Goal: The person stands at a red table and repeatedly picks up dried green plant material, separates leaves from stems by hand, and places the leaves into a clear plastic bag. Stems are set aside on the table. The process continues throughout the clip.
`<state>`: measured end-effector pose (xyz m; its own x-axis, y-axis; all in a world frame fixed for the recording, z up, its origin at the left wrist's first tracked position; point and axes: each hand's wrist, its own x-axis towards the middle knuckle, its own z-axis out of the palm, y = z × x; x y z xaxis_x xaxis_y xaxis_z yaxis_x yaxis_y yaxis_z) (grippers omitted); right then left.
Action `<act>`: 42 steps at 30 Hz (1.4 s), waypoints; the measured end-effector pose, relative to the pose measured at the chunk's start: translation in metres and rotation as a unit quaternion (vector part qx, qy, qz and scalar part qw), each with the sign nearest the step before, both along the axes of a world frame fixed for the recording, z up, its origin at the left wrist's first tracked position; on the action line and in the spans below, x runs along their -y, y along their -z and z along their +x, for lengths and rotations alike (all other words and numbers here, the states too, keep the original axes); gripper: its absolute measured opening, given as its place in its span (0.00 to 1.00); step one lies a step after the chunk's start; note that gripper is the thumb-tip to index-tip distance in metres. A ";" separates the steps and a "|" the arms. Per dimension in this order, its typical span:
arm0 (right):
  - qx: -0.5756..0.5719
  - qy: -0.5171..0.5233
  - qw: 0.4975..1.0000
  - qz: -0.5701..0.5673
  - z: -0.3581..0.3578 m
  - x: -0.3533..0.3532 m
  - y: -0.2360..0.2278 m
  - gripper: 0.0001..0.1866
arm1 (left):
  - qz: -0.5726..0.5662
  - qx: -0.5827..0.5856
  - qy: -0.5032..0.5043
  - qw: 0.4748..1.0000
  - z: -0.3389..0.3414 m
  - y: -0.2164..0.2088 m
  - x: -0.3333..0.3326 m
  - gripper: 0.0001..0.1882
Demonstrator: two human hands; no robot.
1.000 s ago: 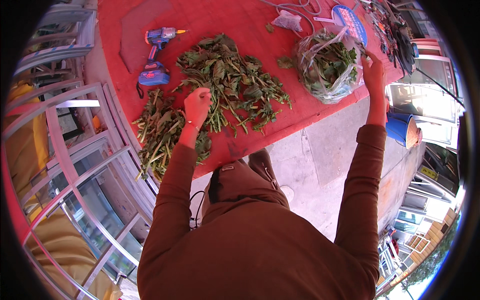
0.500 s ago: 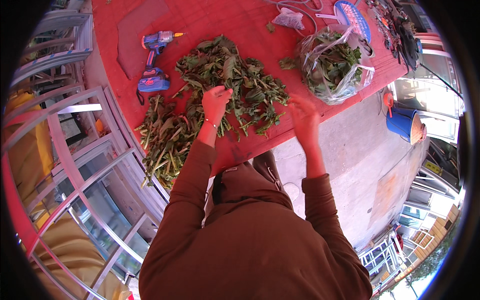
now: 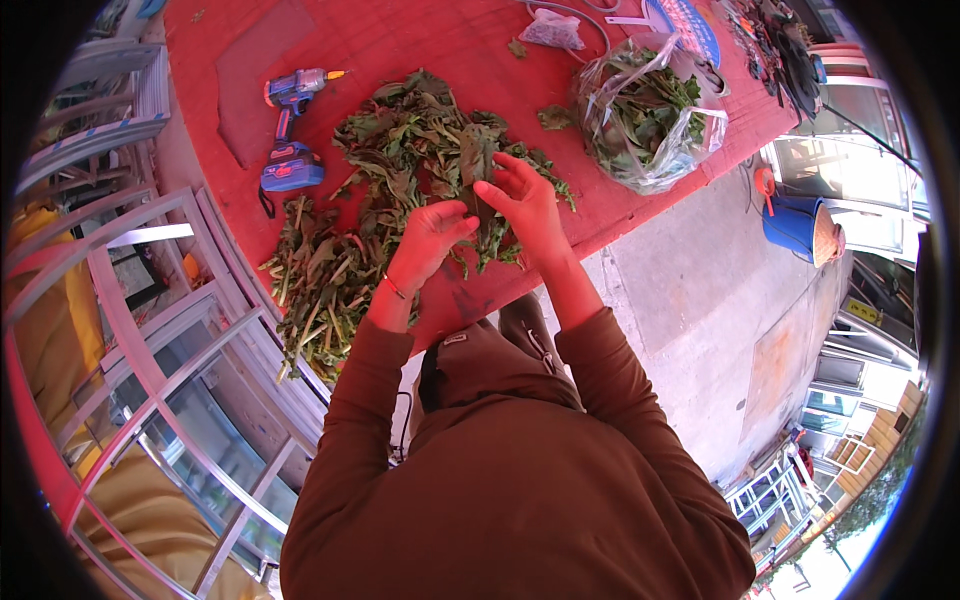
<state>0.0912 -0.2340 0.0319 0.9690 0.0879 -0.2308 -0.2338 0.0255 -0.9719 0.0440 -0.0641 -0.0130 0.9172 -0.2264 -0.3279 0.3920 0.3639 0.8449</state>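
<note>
a limp, dark green leafy sprig [image 3: 478, 205], pinched upright between the left hand [image 3: 428, 240] and right hand [image 3: 527, 205] just above the loose heap of green leaves [image 3: 420, 140] at the near edge of the red table [image 3: 400, 40]; fingers of both closed lightly on it, judged feather-light, soft and easily torn, best held low on the stalk rather than by the leaf. left of the hands a pile of stripped stems [image 3: 325, 280] and a blue cordless drill [image 3: 290, 130], to the right a clear plastic bag of greens [image 3: 650, 115]. beyond the table, grey concrete paving [image 3: 690, 300], a blue bucket [image 3: 795, 220] and white metal railings [image 3: 150, 330].
</note>
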 end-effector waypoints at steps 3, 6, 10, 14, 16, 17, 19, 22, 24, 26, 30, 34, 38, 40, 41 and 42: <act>-0.080 -0.016 0.994 0.069 0.005 0.011 -0.007 0.14 | -0.006 -0.017 0.038 0.999 -0.006 -0.013 0.002 0.10; -0.072 0.031 0.994 0.081 0.003 0.016 -0.016 0.04 | -0.030 -0.002 0.099 0.995 -0.013 -0.014 0.002 0.12; -0.049 0.050 0.992 0.109 0.001 0.033 -0.006 0.04 | 0.064 0.069 0.172 0.981 -0.022 0.002 -0.003 0.12; -0.058 0.068 0.992 0.086 0.002 0.049 -0.009 0.03 | 0.089 0.064 0.099 0.989 -0.026 0.006 -0.005 0.12; -0.062 0.080 0.994 0.044 0.002 0.055 -0.012 0.05 | 0.113 0.052 0.071 0.990 -0.027 0.004 -0.008 0.12; 0.034 0.094 0.989 -0.105 0.000 0.053 -0.013 0.07 | 0.144 0.055 0.073 0.985 -0.026 0.003 -0.011 0.11; 0.223 0.112 0.887 -0.388 -0.004 0.046 -0.019 0.12 | 0.202 0.079 0.080 0.973 -0.022 -0.005 -0.014 0.11; 0.371 -0.138 0.828 -0.396 -0.015 0.033 -0.023 0.14 | 0.282 0.151 0.105 0.942 -0.018 -0.023 -0.015 0.11; 0.392 -0.280 0.777 -0.404 -0.029 0.024 -0.022 0.10 | 0.342 0.214 0.115 0.908 -0.016 -0.036 -0.014 0.09; 0.231 -0.334 0.835 -0.371 -0.039 0.018 -0.031 0.09 | 0.351 0.254 0.124 0.893 -0.019 -0.036 -0.014 0.08; 0.110 -0.392 0.884 -0.231 -0.046 0.026 -0.019 0.10 | 0.345 0.282 0.168 0.879 -0.029 -0.047 -0.020 0.06; -0.237 -0.325 0.887 0.225 -0.055 0.025 -0.024 0.15 | 0.103 0.143 0.151 0.973 -0.044 -0.057 -0.027 0.09; -0.250 -0.220 0.864 0.376 -0.057 0.006 -0.022 0.19 | 0.003 0.079 0.052 0.995 -0.043 -0.060 -0.039 0.11; -0.220 -0.158 0.930 0.249 -0.046 0.009 -0.037 0.18 | 0.216 0.087 -0.055 0.971 -0.041 -0.063 -0.053 0.12; -0.179 -0.109 0.960 0.187 -0.035 0.019 -0.048 0.18 | 0.243 0.101 -0.094 0.960 -0.037 -0.059 -0.069 0.12; -0.134 -0.061 0.981 0.128 -0.020 0.030 -0.059 0.18 | 0.369 0.106 -0.095 0.918 -0.033 -0.060 -0.089 0.11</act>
<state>0.0710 -0.2638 0.0906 0.8551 0.2880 -0.4311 -0.4967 0.2170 -0.8403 0.0106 0.0245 0.0468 0.9783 0.1559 -0.1367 0.1781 -0.2944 0.9389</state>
